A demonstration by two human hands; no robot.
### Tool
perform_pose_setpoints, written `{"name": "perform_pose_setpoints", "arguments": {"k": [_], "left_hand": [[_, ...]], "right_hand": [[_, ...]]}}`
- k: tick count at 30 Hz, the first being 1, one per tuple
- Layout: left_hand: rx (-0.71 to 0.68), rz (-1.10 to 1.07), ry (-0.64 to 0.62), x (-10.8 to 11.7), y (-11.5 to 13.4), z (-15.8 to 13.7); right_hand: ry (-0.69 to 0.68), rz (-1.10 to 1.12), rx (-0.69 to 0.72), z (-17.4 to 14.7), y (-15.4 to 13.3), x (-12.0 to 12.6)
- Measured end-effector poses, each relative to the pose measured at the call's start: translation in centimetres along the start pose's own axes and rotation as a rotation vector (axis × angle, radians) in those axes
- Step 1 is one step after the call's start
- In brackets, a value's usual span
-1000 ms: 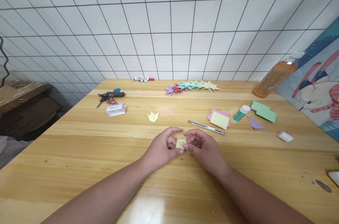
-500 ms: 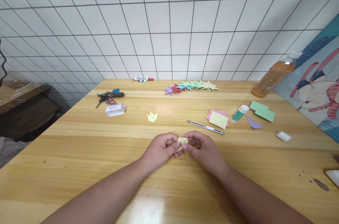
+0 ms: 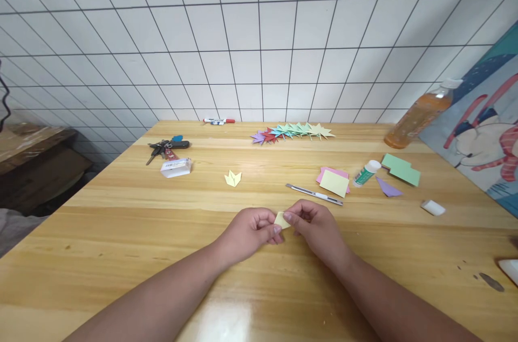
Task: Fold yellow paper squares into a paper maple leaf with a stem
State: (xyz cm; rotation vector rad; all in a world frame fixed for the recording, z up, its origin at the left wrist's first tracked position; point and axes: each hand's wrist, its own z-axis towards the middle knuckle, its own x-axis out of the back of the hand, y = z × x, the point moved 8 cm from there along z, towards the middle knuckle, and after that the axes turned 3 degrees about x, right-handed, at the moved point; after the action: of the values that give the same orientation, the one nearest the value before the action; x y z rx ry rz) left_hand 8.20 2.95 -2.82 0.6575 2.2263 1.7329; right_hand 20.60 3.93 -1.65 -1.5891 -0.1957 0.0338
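Observation:
A small pale-yellow folded paper (image 3: 281, 220) is pinched between my two hands above the table's near middle. My left hand (image 3: 254, 231) grips its left side with thumb and fingers. On the upper right, my right hand (image 3: 313, 226) holds it with the thumb on top. The fingers hide part of its outline. Farther off to the left lies a folded yellow paper piece (image 3: 232, 178) with pointed tips. Just beyond my right hand is a slim utility knife (image 3: 314, 194), and behind it yellow paper (image 3: 334, 183) rests on pink paper (image 3: 324, 172).
A row of coloured folded stars (image 3: 291, 131) lies near the tiled wall. Keys (image 3: 165, 149), a small white box (image 3: 176, 168) and markers (image 3: 218, 121) are left. To the right are a glue stick (image 3: 366, 173), green papers (image 3: 404, 172), purple paper (image 3: 388, 186), an eraser (image 3: 433, 207) and a bottle (image 3: 418, 118).
The yellow paper has turned in my fingers and shifted slightly right. My left fingers have moved to its lower left, my right thumb to its upper right.

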Motion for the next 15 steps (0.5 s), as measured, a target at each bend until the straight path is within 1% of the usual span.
{"name": "perform_pose_setpoints", "arguments": {"k": [4, 7, 13, 15], "left_hand": [[0.018, 0.03, -0.013, -0.13, 0.36, -0.1], [0.032, 0.04, -0.025, -0.3, 0.48, -0.17], [0.003, 0.011, -0.061, -0.72, 0.16, -0.08], [0.003, 0.007, -0.06, -0.7, -0.03, -0.13]], "right_hand": [[-0.014, 0.07, -0.051, -0.06, 0.27, -0.01], [-0.027, 0.09, -0.059, -0.09, 0.1, -0.02], [-0.036, 0.114, -0.069, -0.07, 0.13, -0.05], [-0.064, 0.103, -0.065, -0.04, 0.15, -0.2]]}}
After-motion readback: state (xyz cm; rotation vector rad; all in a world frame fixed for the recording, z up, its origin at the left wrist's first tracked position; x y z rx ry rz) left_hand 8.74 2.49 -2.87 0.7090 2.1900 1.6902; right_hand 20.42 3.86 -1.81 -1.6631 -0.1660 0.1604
